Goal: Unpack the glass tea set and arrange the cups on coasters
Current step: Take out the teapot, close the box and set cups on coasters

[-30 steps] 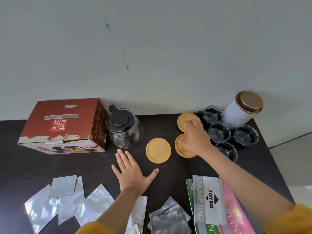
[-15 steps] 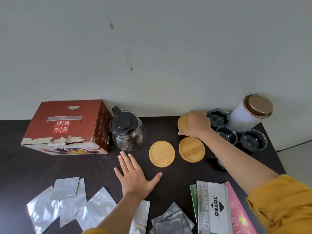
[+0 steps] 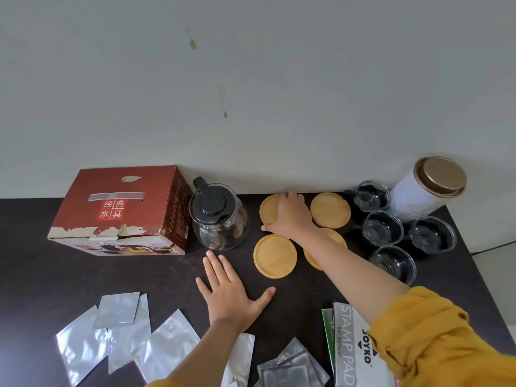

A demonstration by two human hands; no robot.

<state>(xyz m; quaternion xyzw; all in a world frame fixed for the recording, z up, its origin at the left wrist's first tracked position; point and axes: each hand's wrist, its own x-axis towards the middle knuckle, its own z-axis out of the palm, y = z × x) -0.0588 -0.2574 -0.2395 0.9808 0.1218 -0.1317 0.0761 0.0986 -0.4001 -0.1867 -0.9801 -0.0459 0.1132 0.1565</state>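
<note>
Dark tabletop (image 3: 83,275) fills the lower frame; right hand (image 3: 290,216) presses a wooden coaster (image 3: 269,209) at upper centre, left hand (image 3: 229,291) lies spread flat, empty.

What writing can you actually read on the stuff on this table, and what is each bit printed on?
"经典 水具": red label on top of the red cardboard box.
"STAMP PAD": grey packet at the near edge.
"JOYKO": same packet, beside a diamond logo.
A smaller line under "STAMP PAD" is too blurred to be sure of.
Fine print on the box's side: too small to read.
White canister: no legible text.
</note>
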